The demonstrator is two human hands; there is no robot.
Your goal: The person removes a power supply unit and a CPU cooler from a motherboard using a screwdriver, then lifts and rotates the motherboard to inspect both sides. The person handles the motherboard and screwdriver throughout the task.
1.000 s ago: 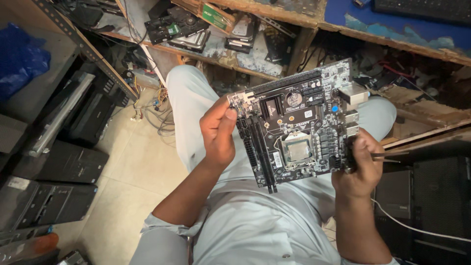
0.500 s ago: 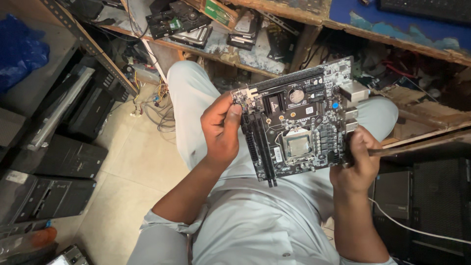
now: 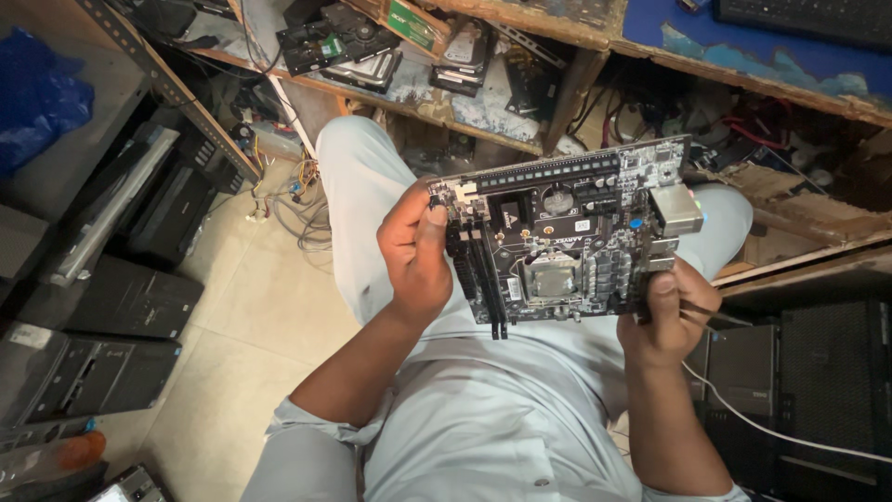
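I hold a black computer motherboard [image 3: 567,242] above my lap, its component side facing me. It has a silver socket in the middle, black slots on the left and a metal port block at the upper right. My left hand [image 3: 418,256] grips its left edge, thumb on the slots. My right hand [image 3: 669,316] grips the lower right corner and also holds a thin dark tool, pointing right.
A worn wooden shelf [image 3: 483,116] with hard drives [image 3: 339,46] and loose parts runs ahead of my knees. Black computer cases [image 3: 102,307] stack up on the left floor, and another black case [image 3: 818,390] stands at right. A white cable [image 3: 771,432] trails past my right arm.
The motherboard has rotated slightly and now sits more level and lower over my lap. Both hands keep the same grips on its edges.
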